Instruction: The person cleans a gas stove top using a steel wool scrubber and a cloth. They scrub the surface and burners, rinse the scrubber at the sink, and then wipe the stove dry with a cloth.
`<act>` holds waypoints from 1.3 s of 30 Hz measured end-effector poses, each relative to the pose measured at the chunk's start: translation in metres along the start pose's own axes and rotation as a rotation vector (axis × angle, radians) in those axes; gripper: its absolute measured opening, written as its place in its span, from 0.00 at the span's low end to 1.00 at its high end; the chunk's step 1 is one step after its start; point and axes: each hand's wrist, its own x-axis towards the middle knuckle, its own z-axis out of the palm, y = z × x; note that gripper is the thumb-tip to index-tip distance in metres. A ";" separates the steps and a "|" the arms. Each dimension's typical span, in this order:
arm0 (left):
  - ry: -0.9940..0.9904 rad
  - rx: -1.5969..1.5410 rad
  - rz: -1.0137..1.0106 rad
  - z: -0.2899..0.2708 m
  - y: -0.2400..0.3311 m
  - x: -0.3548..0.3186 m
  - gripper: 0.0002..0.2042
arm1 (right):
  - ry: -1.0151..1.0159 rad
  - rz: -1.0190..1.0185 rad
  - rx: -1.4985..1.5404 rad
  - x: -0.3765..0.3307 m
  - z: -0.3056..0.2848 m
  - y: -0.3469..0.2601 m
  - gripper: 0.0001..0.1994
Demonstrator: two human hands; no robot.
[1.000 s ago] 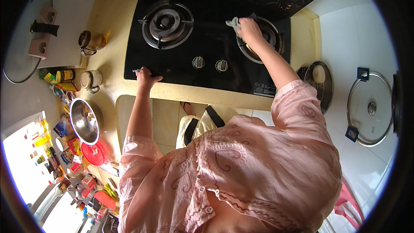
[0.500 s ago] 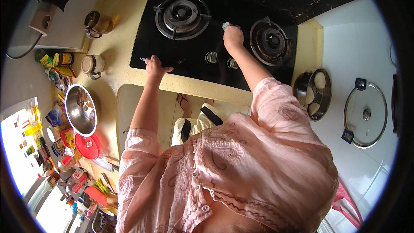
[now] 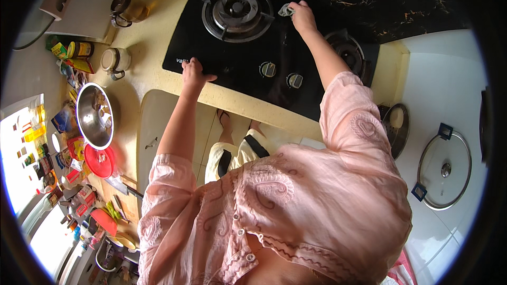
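My right hand (image 3: 303, 18) grips a crumpled, whitish-grey cloth (image 3: 286, 9) against the black glass gas cooktop (image 3: 227, 53), toward its back edge between the two burners. Close to its left is the left burner (image 3: 237, 10); the right burner (image 3: 348, 55) is partly covered by my right forearm. At the cooktop's front left corner my left hand (image 3: 195, 74) rests with its thumb spread out, holding nothing. Two control knobs, one (image 3: 268, 69) left of the other (image 3: 294, 80), sit near the front edge.
Left on the counter stand a brown-lidded glass jug (image 3: 129, 10), a lidded jar (image 3: 115, 62), a steel bowl (image 3: 96, 116), a red lid (image 3: 99, 159) and a knife (image 3: 119, 186). Right are a steel colander (image 3: 400, 134) and a glass pot lid (image 3: 446, 171).
My right hand has moved farther back over the cooktop with the cloth, which shows more now. My left hand stays at the front left corner. The view has shifted slightly.
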 end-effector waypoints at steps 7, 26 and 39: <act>-0.103 0.060 -0.103 -0.006 0.008 0.003 0.30 | 0.058 -0.227 0.013 -0.096 0.001 -0.019 0.12; -0.009 0.018 -0.028 0.006 0.002 0.006 0.29 | -0.113 -0.099 -0.319 -0.108 -0.008 -0.020 0.06; -0.015 0.031 -0.042 0.005 0.001 0.005 0.28 | -0.052 0.102 -0.120 -0.103 -0.022 0.002 0.16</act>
